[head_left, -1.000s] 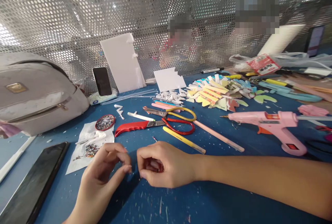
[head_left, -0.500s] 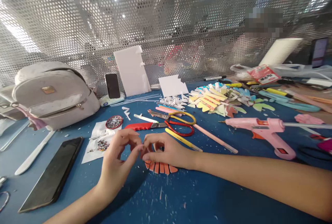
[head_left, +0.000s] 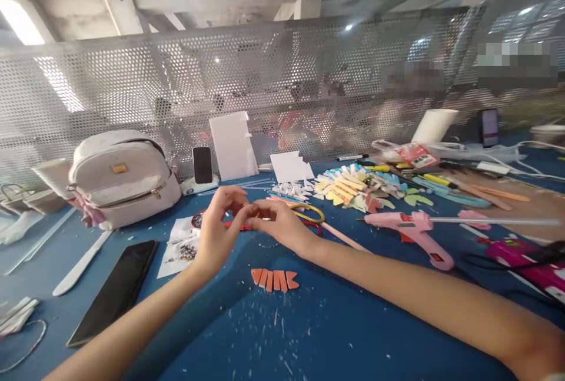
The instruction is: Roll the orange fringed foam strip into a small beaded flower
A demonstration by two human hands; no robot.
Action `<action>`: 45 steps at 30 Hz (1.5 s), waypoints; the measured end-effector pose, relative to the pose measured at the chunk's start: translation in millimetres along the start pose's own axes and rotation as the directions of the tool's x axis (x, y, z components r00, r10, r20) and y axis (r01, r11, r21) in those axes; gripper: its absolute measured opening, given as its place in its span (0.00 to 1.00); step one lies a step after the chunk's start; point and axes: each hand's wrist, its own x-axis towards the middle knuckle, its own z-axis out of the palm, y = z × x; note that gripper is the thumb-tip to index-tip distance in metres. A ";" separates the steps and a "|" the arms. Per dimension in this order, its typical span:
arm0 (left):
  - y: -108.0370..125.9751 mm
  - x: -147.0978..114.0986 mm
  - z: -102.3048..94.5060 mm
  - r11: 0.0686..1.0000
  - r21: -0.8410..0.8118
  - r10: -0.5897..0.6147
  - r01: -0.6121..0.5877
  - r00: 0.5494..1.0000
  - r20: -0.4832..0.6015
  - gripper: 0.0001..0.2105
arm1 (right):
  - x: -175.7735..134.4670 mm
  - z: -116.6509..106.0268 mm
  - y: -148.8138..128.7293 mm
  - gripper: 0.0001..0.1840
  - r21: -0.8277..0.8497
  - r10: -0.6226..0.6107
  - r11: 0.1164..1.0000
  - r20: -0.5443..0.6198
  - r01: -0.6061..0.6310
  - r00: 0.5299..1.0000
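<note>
My left hand and my right hand meet fingertip to fingertip above the blue table. Both are closed in a pinch, and whatever lies between the fingertips is too small or hidden. Below them, a row of orange-red cut pieces lies flat on the table, apart from both hands. Behind my right hand shows the yellow handle of a pair of scissors; red-handled scissors are partly covered by my fingers. To the left of my left hand, a white sheet carries small dark and orange bits.
A pink glue gun lies at right, near a magenta device. Colored cut pieces are heaped behind. At left are a black phone, a white plastic knife and a pale backpack. A perforated metal screen stands behind.
The view has tilted up. My joined hands have lifted away from the orange-red pieces, which now show uncovered on the table. The fingertips stay pinched together.
</note>
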 end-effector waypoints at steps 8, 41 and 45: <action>13.7 13.7 -5.2 0.989 -0.136 -0.058 0.057 0.998 -0.004 0.10 | 14.4 -0.3 -42.4 0.14 0.015 -0.032 0.999 -0.054 0.033 0.998; -25.7 -41.9 -119.2 0.833 0.541 -0.271 0.113 0.937 0.221 0.09 | -41.2 -21.6 -17.5 0.15 -0.156 -0.160 0.982 -0.423 0.102 0.892; -27.7 -45.6 -110.3 0.796 0.603 -0.283 0.063 0.918 0.277 0.10 | -43.6 -14.8 -12.7 0.14 -0.187 -0.159 0.978 -0.360 0.097 0.919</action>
